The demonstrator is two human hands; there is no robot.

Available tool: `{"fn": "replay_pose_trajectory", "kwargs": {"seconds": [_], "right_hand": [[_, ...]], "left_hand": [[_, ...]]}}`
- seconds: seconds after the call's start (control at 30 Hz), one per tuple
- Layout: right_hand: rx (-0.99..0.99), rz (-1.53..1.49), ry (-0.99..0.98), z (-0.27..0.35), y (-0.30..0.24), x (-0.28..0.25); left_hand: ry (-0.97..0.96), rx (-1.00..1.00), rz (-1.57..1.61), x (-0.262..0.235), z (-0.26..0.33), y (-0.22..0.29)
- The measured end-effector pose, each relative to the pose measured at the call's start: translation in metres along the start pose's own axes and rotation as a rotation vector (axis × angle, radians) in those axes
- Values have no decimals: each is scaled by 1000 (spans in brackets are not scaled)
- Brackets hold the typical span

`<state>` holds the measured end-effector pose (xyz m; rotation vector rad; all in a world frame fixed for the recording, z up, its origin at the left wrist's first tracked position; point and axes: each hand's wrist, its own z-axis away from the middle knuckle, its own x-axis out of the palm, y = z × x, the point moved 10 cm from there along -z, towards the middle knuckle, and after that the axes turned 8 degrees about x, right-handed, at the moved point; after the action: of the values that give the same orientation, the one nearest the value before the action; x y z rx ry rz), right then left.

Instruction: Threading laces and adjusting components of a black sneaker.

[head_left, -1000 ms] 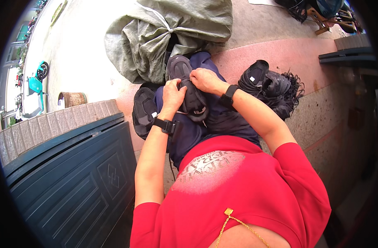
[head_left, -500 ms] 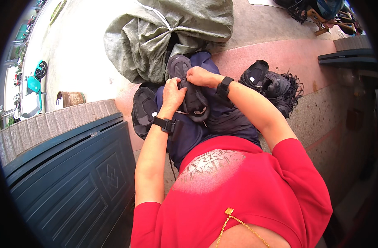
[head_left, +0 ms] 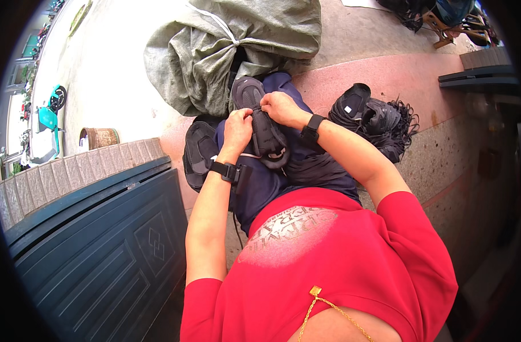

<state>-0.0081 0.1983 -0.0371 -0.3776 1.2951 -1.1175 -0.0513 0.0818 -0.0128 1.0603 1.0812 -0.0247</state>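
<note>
A black shoe [head_left: 270,135] with a ribbed, padded surface lies lengthwise across my lap, its toe pointing away from me. At its left edge my left hand [head_left: 237,130] is closed, thumb and fingertips pinched at the middle of the shoe. Opposite it, my right hand [head_left: 284,109] bends in from the right, its fingertips also pinched together there. Between the two sets of fingertips is a narrow gap; whether they grip a lace or the shoe's edge is too small to tell.
Beyond my knees stands a large grey-green woven sack [head_left: 186,62] tied with white cord. More black shoes [head_left: 199,149] lie by my left leg; a pile of black shoes with loose laces [head_left: 380,119] sits at right. A blue panelled door [head_left: 100,256] borders the left.
The right hand has shifted slightly right and the left hand's fingertips have drawn back a little, widening the gap between them. The shoe stays nearly in place on my lap.
</note>
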Motion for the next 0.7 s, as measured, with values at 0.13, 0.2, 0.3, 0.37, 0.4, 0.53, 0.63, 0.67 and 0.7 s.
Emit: {"fn": "replay_pose_trajectory", "kwargs": {"seconds": [0.13, 0.2, 0.3, 0.37, 0.4, 0.53, 0.63, 0.67, 0.7], "right_hand": [[50, -97, -12, -5, 2, 0], [71, -82, -56, -11, 3, 4], [7, -67, -33, -13, -2, 8], [3, -99, -46, -12, -3, 7], [3, -124, -74, -12, -3, 9], [-10, -184, -135, -13, -4, 9], [43, -62, -45, -14, 2, 1], [43, -64, -44, -14, 2, 1], [21, -52, -32, -14, 1, 2]], "left_hand": [[9, -2, -7, -1, 1, 1], [19, -15, -34, -1, 0, 0], [1, -8, -33, -2, -2, -1], [-6, -18, -12, -3, -2, -5], [-14, -26, 11, -2, -2, -6], [-27, -34, 15, -1, -3, -10], [16, -62, 68, -2, -1, -10], [19, -84, 69, -2, 0, -12], [19, -105, 71, -2, 1, -13]]}}
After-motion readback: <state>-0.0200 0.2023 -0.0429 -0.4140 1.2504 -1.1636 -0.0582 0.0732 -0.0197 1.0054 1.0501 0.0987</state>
